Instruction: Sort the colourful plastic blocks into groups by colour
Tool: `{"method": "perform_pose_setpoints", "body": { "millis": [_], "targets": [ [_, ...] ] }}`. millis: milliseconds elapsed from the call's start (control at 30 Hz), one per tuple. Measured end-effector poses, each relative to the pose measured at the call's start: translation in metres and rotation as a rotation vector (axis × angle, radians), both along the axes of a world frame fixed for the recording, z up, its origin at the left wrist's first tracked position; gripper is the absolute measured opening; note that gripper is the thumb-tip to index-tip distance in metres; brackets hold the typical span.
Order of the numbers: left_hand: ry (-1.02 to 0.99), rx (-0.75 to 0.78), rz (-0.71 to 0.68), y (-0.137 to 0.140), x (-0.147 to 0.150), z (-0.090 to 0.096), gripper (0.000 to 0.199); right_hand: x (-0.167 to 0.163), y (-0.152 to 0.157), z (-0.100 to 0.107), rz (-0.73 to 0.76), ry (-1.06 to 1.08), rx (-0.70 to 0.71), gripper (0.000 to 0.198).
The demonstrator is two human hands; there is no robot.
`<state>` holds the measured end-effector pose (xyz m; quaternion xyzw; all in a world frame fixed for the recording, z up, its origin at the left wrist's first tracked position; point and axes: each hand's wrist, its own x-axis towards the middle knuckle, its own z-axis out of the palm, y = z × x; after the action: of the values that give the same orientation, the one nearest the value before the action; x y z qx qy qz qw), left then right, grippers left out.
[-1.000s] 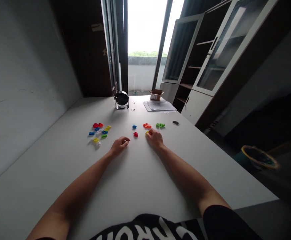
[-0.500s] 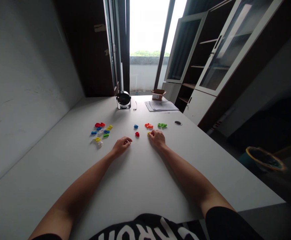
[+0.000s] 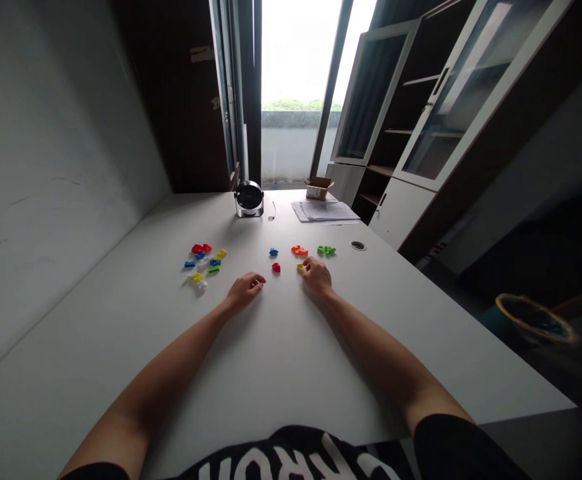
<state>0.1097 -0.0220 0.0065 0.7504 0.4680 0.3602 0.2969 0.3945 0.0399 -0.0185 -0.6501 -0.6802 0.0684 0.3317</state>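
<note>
My right hand (image 3: 317,275) rests over the white table with its fingertips closed on a small yellow plastic piece (image 3: 299,267). My left hand (image 3: 245,289) lies on the table with its fingers loosely curved and apart, holding nothing. Between the two hands and slightly farther off sits a red plastic piece (image 3: 276,268). Beyond it is a blue piece (image 3: 273,252). Orange pieces (image 3: 299,251) and green pieces (image 3: 326,250) lie just past my right hand.
A loose cluster of coloured pieces, with a yellow one (image 3: 197,277) among them, spreads left of my left hand. Farther back stand a round black device (image 3: 249,199), papers (image 3: 328,211) and an open cardboard box (image 3: 317,188). A cable hole (image 3: 359,246) is at the right.
The view shifts very slightly. A little more of the yellow piece shows beside my right fingertips. My left hand stays in place.
</note>
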Motion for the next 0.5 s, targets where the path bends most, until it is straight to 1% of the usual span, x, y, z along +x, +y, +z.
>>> {"method": "perform_pose_setpoints", "body": {
  "millis": [133,367,500],
  "targets": [
    [0.001,0.004,0.0,-0.0006,0.0002,0.0007,0.019,-0.0011,-0.0005,0.0,0.027,-0.024,0.008,0.01],
    [0.023,0.009,-0.009,-0.0006,0.0001,0.0003,0.02,-0.0021,0.0,-0.0009,0.022,-0.054,0.01,0.009],
    [0.051,0.026,0.009,0.0005,-0.0002,-0.0003,0.021,-0.0021,-0.0005,-0.001,0.034,-0.056,0.005,0.012]
  ]
}}
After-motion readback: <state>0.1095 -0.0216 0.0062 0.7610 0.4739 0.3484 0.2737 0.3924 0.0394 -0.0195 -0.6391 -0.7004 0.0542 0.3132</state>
